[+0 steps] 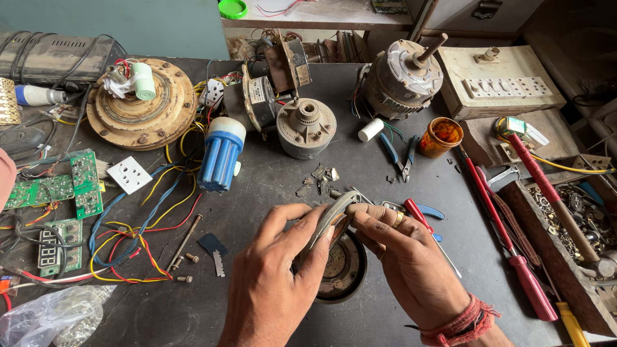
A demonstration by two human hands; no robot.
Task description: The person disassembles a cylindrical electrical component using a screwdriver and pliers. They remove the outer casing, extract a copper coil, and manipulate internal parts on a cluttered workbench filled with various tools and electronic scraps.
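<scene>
My left hand [273, 283] and my right hand [402, 257] together grip a thin, curved grey metal piece [331, 215], held upright between the fingertips just above the workbench. Directly beneath it a round dark motor housing [340, 270] lies on the bench, partly hidden by both hands. My right wrist carries a red thread band, and a ring shows on one finger.
Fan motors [305, 125] [402, 77], a round rusty motor plate [141, 106], a blue capacitor-like cylinder [220, 154], green circuit boards [54, 189], loose coloured wires [128, 238], pliers [398, 154], an orange-filled tin [440, 136], red screwdrivers [508, 244] and a parts tray [572, 244] crowd the dark bench.
</scene>
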